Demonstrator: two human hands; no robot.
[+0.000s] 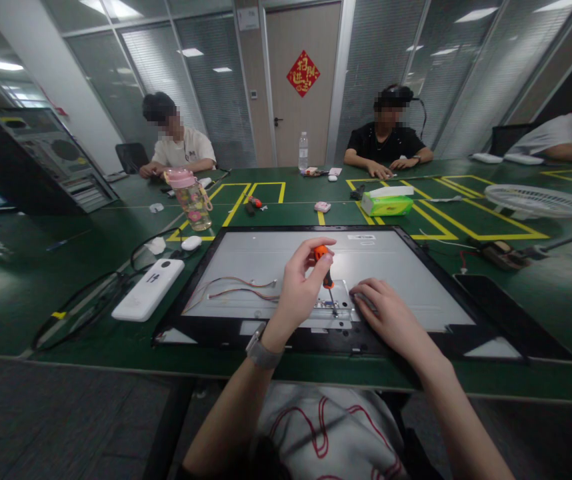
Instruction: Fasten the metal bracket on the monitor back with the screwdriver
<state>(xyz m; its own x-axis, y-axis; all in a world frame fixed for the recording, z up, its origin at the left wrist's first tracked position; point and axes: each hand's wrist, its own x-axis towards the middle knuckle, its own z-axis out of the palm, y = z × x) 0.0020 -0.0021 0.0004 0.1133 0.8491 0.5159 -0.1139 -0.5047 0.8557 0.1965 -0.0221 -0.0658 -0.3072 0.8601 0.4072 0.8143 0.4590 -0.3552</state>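
A flat monitor panel [406,267] lies face down on the green table, black-framed with a grey metal back. My left hand [302,283] is closed round an orange-handled screwdriver [324,263], held upright with its tip on a small metal plate [329,307] near the panel's front edge. My right hand [389,313] rests on the panel just right of that plate, fingers curled and pressing down. Thin coloured wires [236,288] run across the panel to the left of my hands. A watch sits on my left wrist.
A white device [149,288] and black cables [86,303] lie left of the panel. A pink-lidded bottle [191,199], green tissue box [387,201], white fan grille [541,200] and computer case [41,160] stand around. Three people sit at the far side.
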